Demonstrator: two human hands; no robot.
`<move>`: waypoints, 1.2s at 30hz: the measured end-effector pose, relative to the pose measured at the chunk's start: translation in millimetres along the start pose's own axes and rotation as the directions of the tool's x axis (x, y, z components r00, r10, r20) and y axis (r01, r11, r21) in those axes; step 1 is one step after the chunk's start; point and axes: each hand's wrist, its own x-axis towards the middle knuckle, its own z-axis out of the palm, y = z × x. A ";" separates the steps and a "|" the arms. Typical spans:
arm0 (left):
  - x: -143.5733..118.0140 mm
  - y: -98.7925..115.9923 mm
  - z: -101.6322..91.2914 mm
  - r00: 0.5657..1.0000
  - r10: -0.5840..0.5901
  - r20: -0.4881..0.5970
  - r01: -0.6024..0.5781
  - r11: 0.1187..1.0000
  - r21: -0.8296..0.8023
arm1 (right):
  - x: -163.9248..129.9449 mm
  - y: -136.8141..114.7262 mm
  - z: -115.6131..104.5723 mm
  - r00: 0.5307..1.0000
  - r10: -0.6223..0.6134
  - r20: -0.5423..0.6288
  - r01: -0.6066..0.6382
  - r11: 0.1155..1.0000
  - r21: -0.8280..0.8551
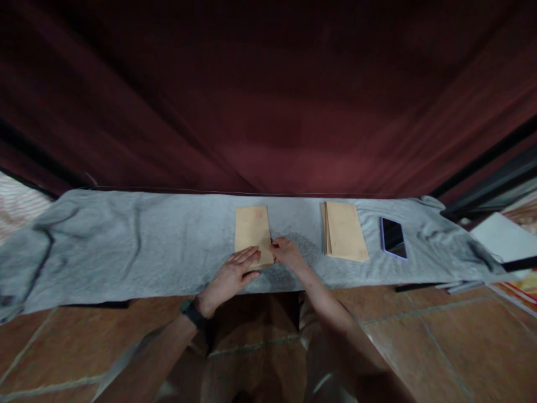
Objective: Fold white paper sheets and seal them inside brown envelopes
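A tan paper envelope (250, 226) with a small reddish mark near its top right corner lies on the grey cloth in front of me. My left hand (230, 274) rests flat across its lower left part, fingers stretched out and thumb apart along the bottom edge. At the lower right edge of this envelope is my right hand (286, 252), fingers pressed together. What they pinch, if anything, is too small to make out. Further right lies a loose stack of similar tan envelopes (346, 230), slightly fanned, touched by neither hand.
A phone (393, 238) with a purple edge lies right of the stack. The grey cloth (168, 240) covers a long narrow surface, wrinkled at both ends. Behind it hangs a dark red curtain (268, 123). White sheets (505, 238) stand at far right; brown floor tiles (403, 336) lie below.
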 end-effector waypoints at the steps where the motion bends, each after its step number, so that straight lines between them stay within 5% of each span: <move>1: -0.4 0.6 -1.4 1.000 -0.008 -0.002 0.008 1.000 -0.017 | -2.3 -0.2 1.1 0.998 -0.030 -0.051 0.026 0.997 -0.074; 8: -4.7 9.1 -5.4 0.991 -0.108 -0.080 0.089 0.974 -0.206 | -23.0 0.1 11.3 0.977 -0.148 -0.153 0.091 0.941 -0.327; 15: -3.4 4.1 -2.7 0.979 -0.109 -0.170 0.065 0.967 -0.248 | -19.5 8.7 3.5 0.967 -0.233 -0.101 0.206 0.952 -0.225; 21: -1.8 -2.5 1.6 0.981 -0.079 -0.177 0.047 0.983 -0.180 | -19.4 14.1 -5.6 0.908 -0.416 0.053 0.419 0.903 -0.095; 30: -0.9 -5.9 6.6 0.979 -0.031 -0.204 0.017 0.997 -0.070 | -30.0 3.8 4.0 0.928 -0.372 -0.012 0.347 0.877 -0.332; 36: -4.2 -12.6 11.3 0.970 0.132 -0.206 -0.070 0.956 0.284 | -60.5 -10.0 42.3 0.783 -0.622 0.024 0.588 0.727 -0.355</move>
